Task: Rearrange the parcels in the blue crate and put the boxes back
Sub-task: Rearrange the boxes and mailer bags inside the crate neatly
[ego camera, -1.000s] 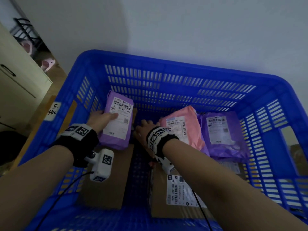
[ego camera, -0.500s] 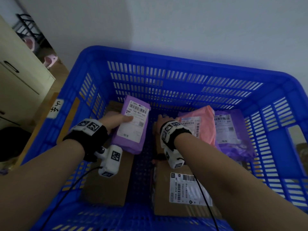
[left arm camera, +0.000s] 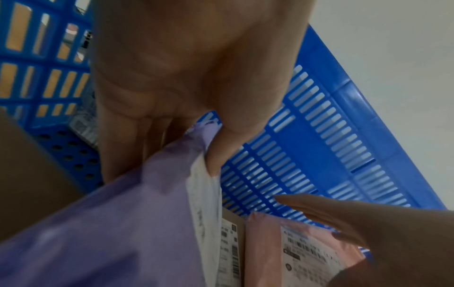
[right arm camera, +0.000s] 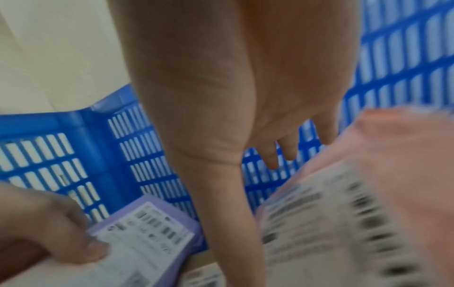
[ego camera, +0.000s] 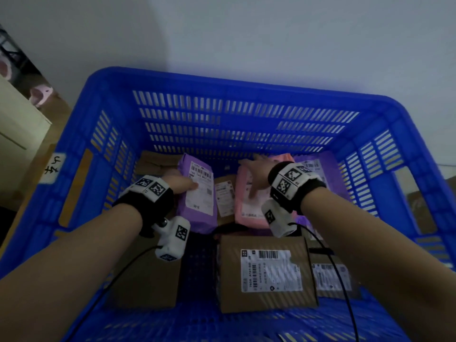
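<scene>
Midway, I judge: my left hand (ego camera: 181, 185) pinches the purple parcel (ego camera: 197, 193), my right hand (ego camera: 256, 171) lies flat-fingered over the pink parcel (ego camera: 249, 206); boxes (ego camera: 266, 272) already sit in the crate (ego camera: 222, 80).

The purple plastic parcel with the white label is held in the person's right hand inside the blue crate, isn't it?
Not quite. The left hand grips the purple plastic parcel inside the blue crate; the right hand reaches open over the pink parcel. The head view shows it.
</scene>
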`<action>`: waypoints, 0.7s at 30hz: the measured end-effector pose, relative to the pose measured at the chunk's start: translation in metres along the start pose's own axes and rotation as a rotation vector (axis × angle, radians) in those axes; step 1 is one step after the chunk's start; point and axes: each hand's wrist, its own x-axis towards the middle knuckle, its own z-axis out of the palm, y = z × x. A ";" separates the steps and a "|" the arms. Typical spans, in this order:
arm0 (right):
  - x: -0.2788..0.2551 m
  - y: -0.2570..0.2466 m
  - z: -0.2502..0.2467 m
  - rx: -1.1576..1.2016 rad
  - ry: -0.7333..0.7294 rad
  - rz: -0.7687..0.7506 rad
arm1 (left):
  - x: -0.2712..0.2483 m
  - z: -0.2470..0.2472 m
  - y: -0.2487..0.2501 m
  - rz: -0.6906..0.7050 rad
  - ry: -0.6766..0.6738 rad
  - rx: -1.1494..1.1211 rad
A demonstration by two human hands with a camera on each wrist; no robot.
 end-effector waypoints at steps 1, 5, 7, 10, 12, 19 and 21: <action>-0.001 0.005 0.001 -0.008 0.002 0.027 | 0.002 0.002 0.001 -0.008 -0.005 -0.004; 0.000 0.025 0.003 0.069 0.032 0.175 | 0.009 0.012 0.000 -0.059 -0.111 -0.104; 0.002 0.034 -0.001 0.152 0.032 0.234 | 0.005 0.018 0.001 -0.090 -0.160 -0.176; 0.003 0.046 -0.004 0.220 0.048 0.240 | 0.004 0.025 0.002 -0.112 -0.201 -0.242; 0.004 0.054 -0.001 0.252 0.070 0.230 | 0.007 0.028 0.002 -0.098 -0.221 -0.271; 0.006 0.080 0.005 0.376 0.246 0.074 | 0.013 0.040 0.011 -0.033 -0.307 -0.315; 0.007 0.086 0.005 0.398 0.272 0.048 | 0.016 0.045 0.013 -0.007 -0.327 -0.318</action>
